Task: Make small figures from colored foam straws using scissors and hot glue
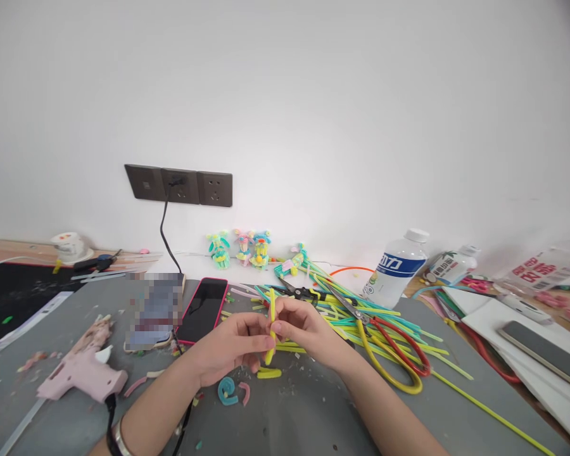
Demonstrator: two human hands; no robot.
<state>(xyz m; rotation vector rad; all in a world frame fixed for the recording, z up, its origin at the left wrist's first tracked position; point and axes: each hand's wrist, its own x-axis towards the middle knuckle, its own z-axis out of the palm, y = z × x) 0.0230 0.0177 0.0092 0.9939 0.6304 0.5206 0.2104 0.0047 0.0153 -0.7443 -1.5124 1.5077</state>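
A short yellow pipe cleaner (272, 310) stands nearly upright between my hands, above the grey mat. My left hand (235, 345) pinches its lower part between thumb and fingers. From the other side, my right hand (301, 326) grips it a little higher, thumb against it. Just below lies another short yellow piece (269, 373) on the mat. A curled blue piece (227, 391) and a small pink curved piece (244, 394) rest in front of my left hand. Behind my right hand spreads a pile of yellow, green and teal pipe cleaners (408, 335).
Red-and-yellow-handled scissors (389, 361) lie over the pile, with black pliers (301, 292) nearby. A pink glue gun (83, 373) lies left, beside a blurred-out phone (156, 310) and a pink-edged phone (203, 310). A bottle (396, 269) and several small figures (261, 250) stand along the wall.
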